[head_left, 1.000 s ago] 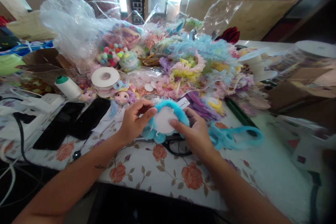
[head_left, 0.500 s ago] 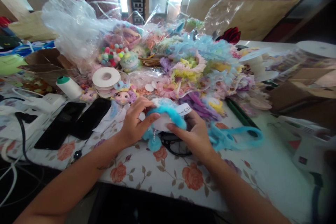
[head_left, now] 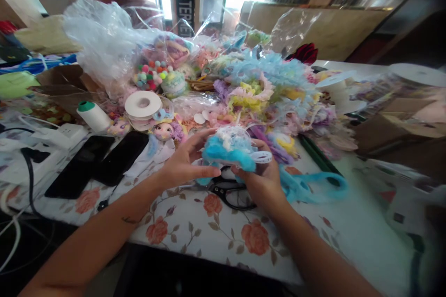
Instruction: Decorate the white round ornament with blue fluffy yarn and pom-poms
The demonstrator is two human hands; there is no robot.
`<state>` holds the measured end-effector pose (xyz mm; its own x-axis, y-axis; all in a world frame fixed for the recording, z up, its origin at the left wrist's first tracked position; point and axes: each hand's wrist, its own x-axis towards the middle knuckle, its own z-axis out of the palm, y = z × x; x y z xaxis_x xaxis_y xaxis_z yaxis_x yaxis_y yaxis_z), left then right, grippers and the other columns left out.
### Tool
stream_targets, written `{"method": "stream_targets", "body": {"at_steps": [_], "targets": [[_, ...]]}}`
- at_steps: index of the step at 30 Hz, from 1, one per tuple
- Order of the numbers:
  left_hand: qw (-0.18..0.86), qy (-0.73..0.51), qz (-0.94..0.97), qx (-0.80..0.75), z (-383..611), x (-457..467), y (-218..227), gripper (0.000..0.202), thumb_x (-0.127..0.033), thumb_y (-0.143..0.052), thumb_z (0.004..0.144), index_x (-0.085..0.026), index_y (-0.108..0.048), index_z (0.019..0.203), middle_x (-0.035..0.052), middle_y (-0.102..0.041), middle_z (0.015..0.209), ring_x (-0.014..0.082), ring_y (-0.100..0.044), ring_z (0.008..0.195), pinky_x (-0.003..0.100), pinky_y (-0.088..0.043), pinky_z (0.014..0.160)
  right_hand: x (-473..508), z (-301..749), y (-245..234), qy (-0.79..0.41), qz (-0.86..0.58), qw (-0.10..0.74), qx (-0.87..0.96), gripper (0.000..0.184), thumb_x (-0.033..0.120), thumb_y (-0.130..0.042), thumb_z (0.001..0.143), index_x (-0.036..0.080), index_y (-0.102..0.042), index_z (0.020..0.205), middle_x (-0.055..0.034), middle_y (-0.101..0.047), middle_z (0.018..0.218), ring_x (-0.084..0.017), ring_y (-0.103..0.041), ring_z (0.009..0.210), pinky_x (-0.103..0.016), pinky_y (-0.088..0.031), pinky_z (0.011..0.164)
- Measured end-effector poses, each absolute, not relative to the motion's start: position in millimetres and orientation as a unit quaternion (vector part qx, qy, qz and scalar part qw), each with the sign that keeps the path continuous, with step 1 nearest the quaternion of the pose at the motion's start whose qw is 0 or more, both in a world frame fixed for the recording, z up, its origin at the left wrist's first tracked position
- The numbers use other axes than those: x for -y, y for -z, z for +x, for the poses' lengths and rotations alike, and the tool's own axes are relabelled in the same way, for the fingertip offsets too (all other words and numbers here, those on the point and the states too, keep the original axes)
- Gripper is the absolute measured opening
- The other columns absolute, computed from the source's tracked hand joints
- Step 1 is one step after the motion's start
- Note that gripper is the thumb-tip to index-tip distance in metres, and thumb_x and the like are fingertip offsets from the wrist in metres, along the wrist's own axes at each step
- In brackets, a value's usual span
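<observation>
Both hands hold a fluffy blue ornament (head_left: 228, 148) topped with white lace, just above a flowered tablecloth (head_left: 216, 227). My left hand (head_left: 183, 162) grips its left side, thumb underneath and fingers behind. On the right, my right hand (head_left: 261, 178) is curled round its underside. Black scissors (head_left: 230, 190) lie on the cloth right below the hands. A strip of blue fluffy trim (head_left: 310, 185) trails to the right of my right hand.
A heap of pastel lace flowers (head_left: 258, 88) and plastic bags (head_left: 101, 41) fills the back. On the left lie two black phones (head_left: 101, 162), a white ribbon spool (head_left: 142, 104), a thread cone (head_left: 92, 116) and small doll heads (head_left: 163, 130). Cardboard boxes (head_left: 400, 125) stand at right.
The ornament has been flipped over: its white round backing faced me before, now the lace and blue fluff face up. Both hands shifted their grip; my right hand now holds from below.
</observation>
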<state>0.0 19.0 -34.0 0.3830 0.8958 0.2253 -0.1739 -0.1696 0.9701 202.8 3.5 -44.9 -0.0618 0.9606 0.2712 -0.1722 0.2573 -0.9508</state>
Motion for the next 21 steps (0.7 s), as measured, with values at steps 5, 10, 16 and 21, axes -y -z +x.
{"method": "stream_targets", "body": {"at_steps": [5,10,16,21], "targets": [[0.403,-0.457,0.703,-0.366,2.9,-15.1,36.8,0.061,-0.029,-0.082,0.069,-0.021,-0.058,0.124,0.0103,-0.063,0.124,0.0277,-0.061,0.114,0.033,-0.054,0.088,-4.7,201.7,39.6,-0.462,-0.346,0.551,0.602,0.046,0.015,-0.077,0.066,0.027,-0.053,0.103,0.0031,-0.058,0.088,-0.012,-0.057,0.07,-0.021,-0.049,0.059],[0.234,-0.475,0.778,-0.337,4.5,-15.4,35.2,0.049,-0.02,-0.077,0.071,-0.018,-0.058,0.116,0.013,-0.061,0.122,0.0278,-0.059,0.117,0.039,-0.05,0.098,-4.6,202.9,35.9,-0.385,-0.33,0.537,0.674,0.047,0.007,-0.068,0.07,0.026,-0.054,0.111,-0.0027,-0.063,0.103,-0.016,-0.063,0.088,-0.024,-0.053,0.071],[0.216,-0.465,0.785,-0.347,4.4,-12.1,33.1,0.055,-0.026,-0.075,0.076,-0.02,-0.052,0.126,0.0127,-0.061,0.127,0.0274,-0.058,0.12,0.039,-0.048,0.102,-6.6,206.4,38.8,-0.344,-0.328,0.525,0.706,0.054,0.004,-0.064,0.073,0.024,-0.054,0.123,-0.0062,-0.063,0.116,-0.017,-0.064,0.1,-0.026,-0.054,0.08],[0.25,-0.464,0.753,-0.394,5.5,-9.4,37.3,0.067,-0.024,-0.077,0.074,-0.026,-0.049,0.134,0.0093,-0.057,0.138,0.0286,-0.056,0.125,0.036,-0.05,0.101,-7.8,205.3,41.0,-0.337,-0.328,0.528,0.707,0.06,0.006,-0.065,0.076,0.027,-0.05,0.131,-0.008,-0.061,0.126,-0.02,-0.063,0.109,-0.029,-0.056,0.086]]}}
